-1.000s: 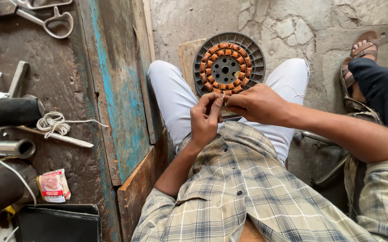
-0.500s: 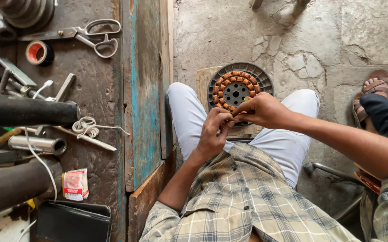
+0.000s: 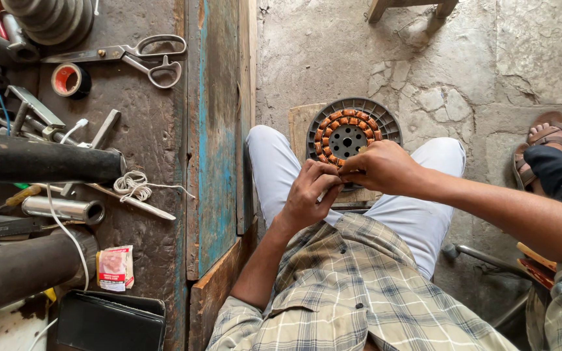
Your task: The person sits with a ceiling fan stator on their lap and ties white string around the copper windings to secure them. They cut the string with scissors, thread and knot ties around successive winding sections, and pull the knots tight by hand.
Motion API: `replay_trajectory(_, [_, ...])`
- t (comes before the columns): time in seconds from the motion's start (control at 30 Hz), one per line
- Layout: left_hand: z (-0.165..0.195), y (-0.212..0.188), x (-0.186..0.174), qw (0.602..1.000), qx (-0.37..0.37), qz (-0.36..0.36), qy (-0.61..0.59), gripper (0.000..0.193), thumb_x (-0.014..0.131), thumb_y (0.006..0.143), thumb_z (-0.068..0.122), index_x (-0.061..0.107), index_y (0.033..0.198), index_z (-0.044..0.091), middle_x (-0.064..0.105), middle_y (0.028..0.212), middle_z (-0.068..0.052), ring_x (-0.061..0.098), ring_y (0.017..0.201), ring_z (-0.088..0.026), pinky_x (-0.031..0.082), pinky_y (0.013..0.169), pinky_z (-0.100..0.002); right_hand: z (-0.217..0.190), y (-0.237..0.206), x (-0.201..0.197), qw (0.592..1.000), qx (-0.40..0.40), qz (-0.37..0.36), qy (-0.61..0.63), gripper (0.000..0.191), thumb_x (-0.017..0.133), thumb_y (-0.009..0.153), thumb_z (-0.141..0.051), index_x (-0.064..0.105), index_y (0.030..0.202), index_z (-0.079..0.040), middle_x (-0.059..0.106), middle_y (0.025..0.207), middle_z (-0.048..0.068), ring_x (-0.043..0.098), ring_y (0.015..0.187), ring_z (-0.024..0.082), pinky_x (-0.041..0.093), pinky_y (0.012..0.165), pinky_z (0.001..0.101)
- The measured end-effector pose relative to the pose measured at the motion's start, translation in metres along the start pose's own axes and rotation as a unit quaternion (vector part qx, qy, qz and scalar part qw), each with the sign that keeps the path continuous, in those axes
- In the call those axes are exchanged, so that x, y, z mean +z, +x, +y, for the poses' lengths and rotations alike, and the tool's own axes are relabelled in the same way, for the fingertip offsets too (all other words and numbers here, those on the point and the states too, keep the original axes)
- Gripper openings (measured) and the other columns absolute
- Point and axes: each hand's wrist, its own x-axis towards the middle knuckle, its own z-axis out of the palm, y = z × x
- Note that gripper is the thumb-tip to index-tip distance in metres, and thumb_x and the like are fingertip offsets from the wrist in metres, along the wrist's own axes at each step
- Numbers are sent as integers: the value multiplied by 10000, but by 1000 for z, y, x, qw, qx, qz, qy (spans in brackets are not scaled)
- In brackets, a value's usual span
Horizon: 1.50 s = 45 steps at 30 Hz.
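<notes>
— What is in the hands?

— A round grey motor stator ringed with copper-orange coils [image 3: 348, 133], resting on a wooden board [image 3: 299, 123] between the knees. The left hand [image 3: 307, 195] and right hand [image 3: 385, 168] pinch together at its near rim; whether they hold wire, I cannot tell.

— How does it handle?

— Likely heavy and stiff; the windings look delicate. Grip the outer rim.

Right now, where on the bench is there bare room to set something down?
Bare wood lies between the scissors and the string coil, along the blue plank. Left of it, tape, pipes and tools crowd the bench.
</notes>
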Motion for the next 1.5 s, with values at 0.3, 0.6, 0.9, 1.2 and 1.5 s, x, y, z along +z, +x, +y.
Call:
replay_trajectory(0.3, [5, -16, 20, 987, -97, 83, -94, 89, 665, 945, -26, 624, 1018, 1, 627, 1162, -147, 647, 1049, -260, 557, 894, -374, 3, -8, -9, 990, 3, 97, 98, 140, 775, 846, -223, 811, 917, -107, 769, 746, 91, 726, 559, 217, 560, 526, 350])
replay_trajectory(0.6, [-5, -21, 23, 983, -87, 56, -149, 125, 621, 971, -91, 608, 1068, -12, 683, 1116, -118, 713, 919, -218, 613, 787, -329, 14, 9, 5, 985, 68, 152, 53, 207, 795, 867, -259, 783, 867, -53, 717, 702, 142, 676, 536, 272, 509, 514, 397])
replay_trajectory(0.9, [-10, -21, 29, 989, -61, 58, -119, 114, 649, 973, -57, 593, 1043, 13, 680, 1083, -105, 706, 939, -234, 601, 788, -343, 8, 10, -22, 991, 81, 14, -109, 258, 783, 859, -352, 787, 992, -131, 717, 943, 107, 674, 844, 246, 533, 748, 407])
replay_trajectory(1.2, [-8, -21, 31, 988, -73, 65, -123, 94, 664, 989, -19, 608, 1053, 21, 686, 1084, -106, 708, 952, -236, 597, 810, -344, 3, 0, -8, 976, -109, 20, -186, 413, 740, 808, -283, 698, 1157, -67, 660, 1046, 75, 633, 972, 223, 541, 893, 399])
replay_trajectory(1.5, [-9, -25, 32, 986, -80, 64, -129, 94, 660, 995, -9, 610, 1067, 25, 681, 1113, -103, 702, 979, -227, 599, 830, -345, 5, -4, -4, 972, -79, -36, -220, 210, 705, 869, -207, 651, 980, -37, 633, 955, 70, 620, 905, 216, 546, 827, 376])
